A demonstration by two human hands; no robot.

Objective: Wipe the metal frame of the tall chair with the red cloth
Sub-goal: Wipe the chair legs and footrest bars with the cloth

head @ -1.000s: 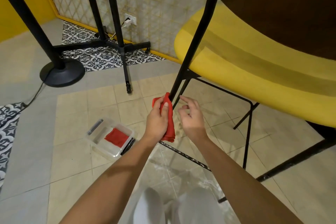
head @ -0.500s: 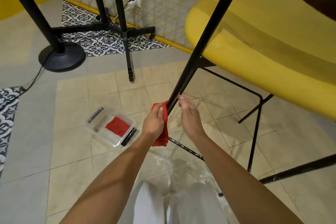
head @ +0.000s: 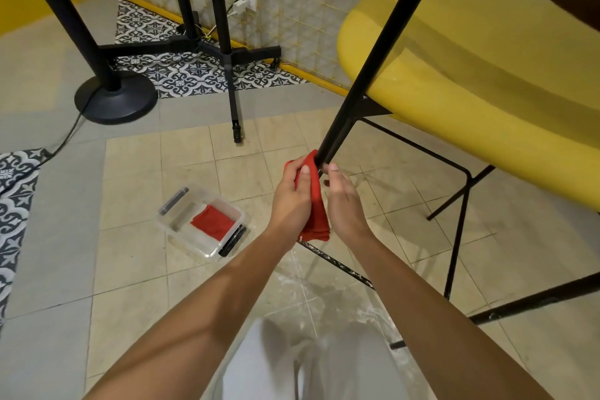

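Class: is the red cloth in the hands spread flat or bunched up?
Bunched: the red cloth is gathered into a narrow wad, which the left hand grips against the chair leg.

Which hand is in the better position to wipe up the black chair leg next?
Left, probably. The left hand grips the red cloth against the chair leg; the right hand sits beside the cloth, its hold unclear.

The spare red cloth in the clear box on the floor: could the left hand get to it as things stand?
Probably yes: the spare cloth lies uncovered in the open clear box, bare floor between. But the left hand grips the red cloth at the chair leg.
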